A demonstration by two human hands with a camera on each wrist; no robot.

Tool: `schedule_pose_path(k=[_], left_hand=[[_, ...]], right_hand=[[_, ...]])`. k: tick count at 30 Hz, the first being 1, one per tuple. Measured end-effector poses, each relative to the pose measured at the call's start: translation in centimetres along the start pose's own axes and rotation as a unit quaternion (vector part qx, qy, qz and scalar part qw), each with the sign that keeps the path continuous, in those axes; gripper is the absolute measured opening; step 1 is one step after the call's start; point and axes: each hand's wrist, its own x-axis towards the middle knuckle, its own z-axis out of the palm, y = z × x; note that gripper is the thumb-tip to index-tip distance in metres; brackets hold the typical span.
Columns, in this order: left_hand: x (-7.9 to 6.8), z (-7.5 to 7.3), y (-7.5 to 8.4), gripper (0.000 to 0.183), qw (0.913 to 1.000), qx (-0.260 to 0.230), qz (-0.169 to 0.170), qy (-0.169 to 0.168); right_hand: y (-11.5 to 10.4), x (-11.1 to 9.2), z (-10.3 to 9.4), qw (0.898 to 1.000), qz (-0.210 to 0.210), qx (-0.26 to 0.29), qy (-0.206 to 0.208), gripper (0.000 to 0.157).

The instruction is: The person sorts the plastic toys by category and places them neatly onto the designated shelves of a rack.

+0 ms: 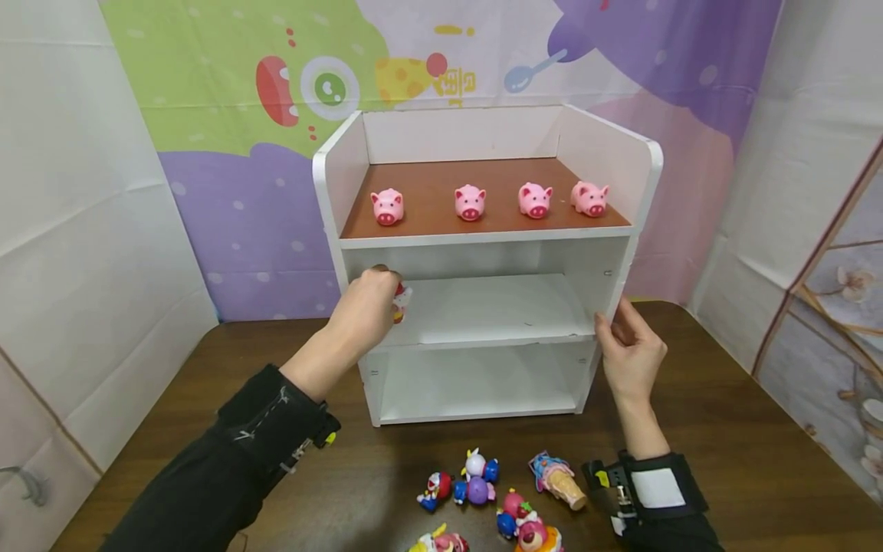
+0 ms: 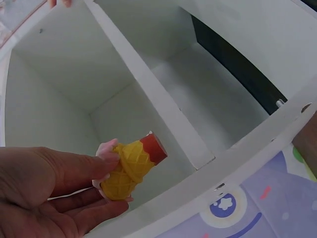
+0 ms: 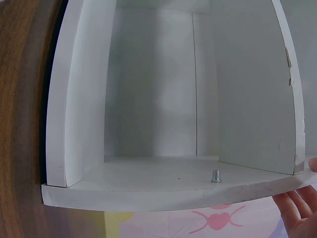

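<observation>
In the head view my left hand [image 1: 369, 303] is at the left opening of the middle compartment of a white shelf unit [image 1: 476, 343]. It pinches a small toy ice-cream cone [image 2: 130, 168], a yellow waffle cone with a red end and a pink-white top partly hidden by the fingers. The toy is raised inside the compartment's mouth; whether it touches the board cannot be told. My right hand [image 1: 631, 353] grips the front edge of the unit's right side panel, thumb in front and fingers curled round the outside.
Several pink pig figures, one a pig [image 1: 470, 203], stand in a row on the brown top board [image 1: 441, 172]. On the dark wooden table [image 1: 331, 491] in front lie several small toys, among them an ice-cream cone toy [image 1: 557, 479]. A patterned cloth [image 1: 255, 222] hangs behind.
</observation>
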Motion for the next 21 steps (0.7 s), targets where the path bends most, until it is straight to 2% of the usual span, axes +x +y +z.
schedule_pose_path(k=[7, 15, 21], left_hand=[[-0.1, 0.6, -0.2, 0.02, 0.9999, 0.011, 0.002, -0.005], [-0.3, 1.3, -0.5, 0.014, 0.9991, 0.02, 0.028, 0.025], [-0.4, 1.4, -0.5, 0.016, 0.9987, 0.027, 0.029, 0.033]], right_hand=[[-0.2, -0.1, 0.0, 1.0, -0.001, 0.007, 0.0, 0.039], [-0.5, -0.1, 0.0, 1.0, -0.002, 0.012, 0.002, 0.039], [-0.6, -0.1, 0.0, 1.0, -0.004, 0.006, 0.002, 0.038]])
